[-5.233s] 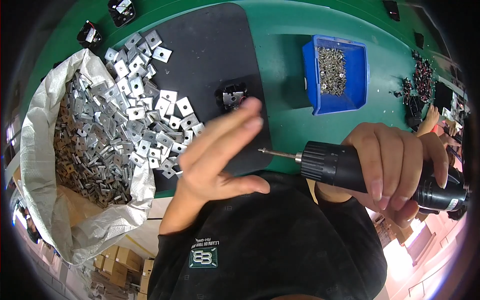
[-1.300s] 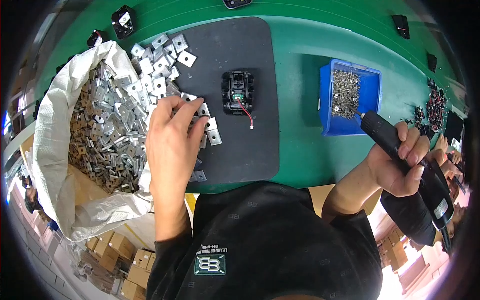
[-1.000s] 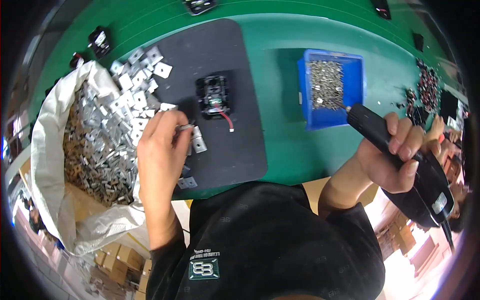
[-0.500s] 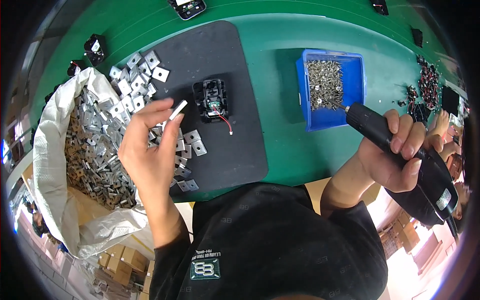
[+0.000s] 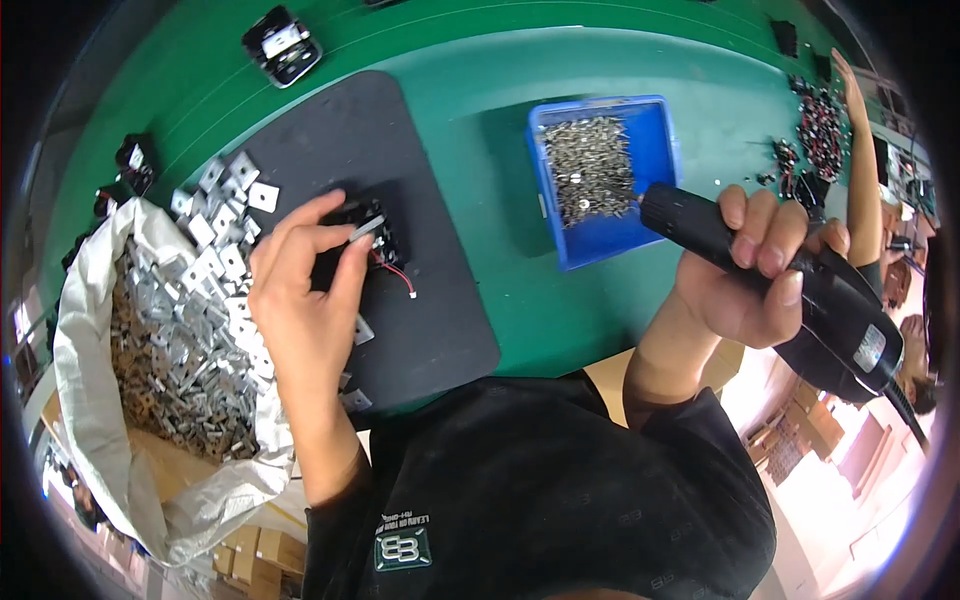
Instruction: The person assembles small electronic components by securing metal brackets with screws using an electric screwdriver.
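Observation:
My left hand [image 5: 305, 290] pinches a small silver metal plate [image 5: 365, 228] between thumb and fingers, right over a small black part with a red wire [image 5: 385, 250] that lies on the black mat [image 5: 400, 300]. My right hand [image 5: 750, 280] grips a black electric screwdriver [image 5: 800, 290] held up off the table, its front end near the blue bin [image 5: 650, 200].
A white sack [image 5: 110, 420] full of silver plates spills onto the mat at the left. The blue bin holds many screws [image 5: 590, 170]. Black parts [image 5: 282, 45] lie on the green table [image 5: 480, 90]. Another person's arm [image 5: 860, 150] reaches in at the far right.
My left hand picked one plate out of the pile and carried it right, down onto the black part. The right hand kept the screwdriver raised near the bin.

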Motion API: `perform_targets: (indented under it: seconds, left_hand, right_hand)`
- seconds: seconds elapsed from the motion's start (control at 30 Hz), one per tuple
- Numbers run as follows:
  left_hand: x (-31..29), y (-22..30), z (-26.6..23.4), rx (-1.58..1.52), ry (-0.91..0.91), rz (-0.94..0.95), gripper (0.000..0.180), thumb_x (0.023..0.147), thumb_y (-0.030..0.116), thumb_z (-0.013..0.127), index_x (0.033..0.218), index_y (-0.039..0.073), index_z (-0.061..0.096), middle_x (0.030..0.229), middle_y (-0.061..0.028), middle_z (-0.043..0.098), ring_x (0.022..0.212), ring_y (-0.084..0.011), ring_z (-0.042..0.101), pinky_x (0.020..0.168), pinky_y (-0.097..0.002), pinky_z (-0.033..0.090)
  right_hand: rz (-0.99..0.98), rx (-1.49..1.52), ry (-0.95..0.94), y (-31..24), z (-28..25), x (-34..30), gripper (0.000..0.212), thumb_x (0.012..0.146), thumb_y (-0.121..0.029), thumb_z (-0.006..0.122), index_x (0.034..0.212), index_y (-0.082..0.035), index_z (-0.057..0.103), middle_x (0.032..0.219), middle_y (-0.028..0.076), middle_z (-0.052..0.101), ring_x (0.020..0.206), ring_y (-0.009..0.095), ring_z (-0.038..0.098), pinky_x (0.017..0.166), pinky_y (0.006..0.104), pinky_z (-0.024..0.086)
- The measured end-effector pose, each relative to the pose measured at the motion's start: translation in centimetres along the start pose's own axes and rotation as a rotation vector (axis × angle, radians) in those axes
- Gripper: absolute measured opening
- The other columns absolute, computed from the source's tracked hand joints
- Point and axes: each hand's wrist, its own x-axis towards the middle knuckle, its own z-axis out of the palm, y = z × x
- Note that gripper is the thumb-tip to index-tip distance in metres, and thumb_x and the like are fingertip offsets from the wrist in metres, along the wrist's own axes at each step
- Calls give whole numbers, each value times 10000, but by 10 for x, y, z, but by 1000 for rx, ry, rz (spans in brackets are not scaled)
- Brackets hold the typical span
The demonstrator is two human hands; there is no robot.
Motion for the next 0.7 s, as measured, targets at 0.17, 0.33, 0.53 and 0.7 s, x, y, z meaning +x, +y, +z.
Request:
perform_targets:
  seconds: [0.17,0.33,0.53,0.7]
  left_hand:
    - [7,9,1,-215,-61,-123,290,751,-55,710,1015,21,616,997,-83,659,674,-147,511,645,-262,462]
    - [11,9,-3,-200,-178,-144,287,765,-53,667,1035,41,651,1021,-77,625,679,-153,506,640,-266,448]
    - [13,7,-2,-205,-189,-184,281,767,-33,660,1040,35,652,994,-79,622,680,-152,504,640,-268,441]
    - [14,6,-2,-213,-206,-158,285,771,-36,648,1049,28,650,989,-89,621,717,-169,545,651,-268,447]
  right_hand:
    - [-45,-45,21,3,-1,9,552,878,-101,545,1408,-163,401,822,14,501,711,155,489,789,400,431]
    - [-92,-151,126,13,4,19,524,867,-87,552,1367,-112,398,835,47,531,705,176,509,763,410,452]
    - [33,-328,138,-3,2,16,467,861,-141,559,1310,-125,432,812,21,507,742,159,479,823,401,430]
    - [8,-376,128,0,3,14,465,863,-135,558,1309,-124,426,800,19,501,751,157,488,821,402,436]
